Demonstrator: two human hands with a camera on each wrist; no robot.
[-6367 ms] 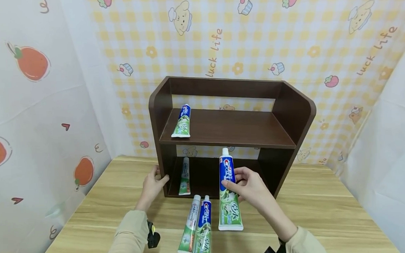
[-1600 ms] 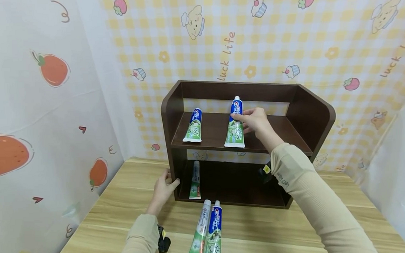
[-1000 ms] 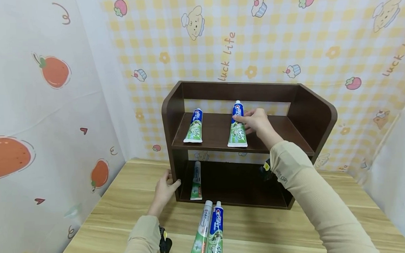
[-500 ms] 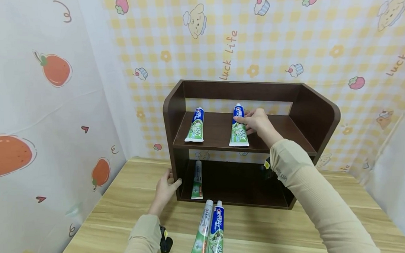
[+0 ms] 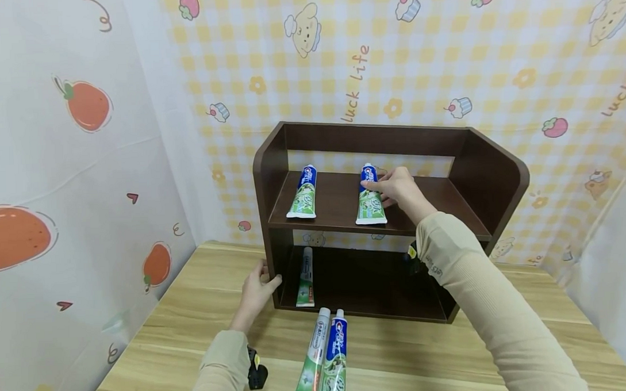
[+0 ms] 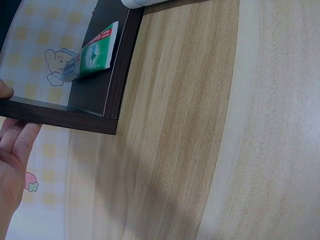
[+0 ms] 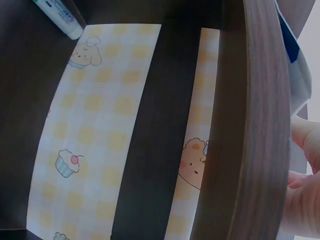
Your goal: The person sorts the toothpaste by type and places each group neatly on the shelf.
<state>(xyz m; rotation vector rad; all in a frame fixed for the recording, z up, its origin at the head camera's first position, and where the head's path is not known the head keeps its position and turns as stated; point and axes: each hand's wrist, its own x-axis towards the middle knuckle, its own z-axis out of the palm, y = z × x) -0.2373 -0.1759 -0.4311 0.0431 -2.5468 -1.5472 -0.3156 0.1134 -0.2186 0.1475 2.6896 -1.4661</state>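
left grip (image 5: 255, 290) holds the rack (image 5: 274, 162) and right grip (image 5: 401, 189) pinches the upper right tube (image 5: 371, 208), which could slide off the near shelf edge (image 5: 324, 226) if released unseated, contact beneath being unclear.

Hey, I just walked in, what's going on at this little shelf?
A person's right hand holds a blue-and-green toothpaste tube at the upper level of a dark two-level shelf, to the right of a matching tube. The left hand grips the shelf by its left side. A silver-and-green tube sits in the lower level, near the left. On the wooden table, a second silver tube and another Crest tube lie side by side.
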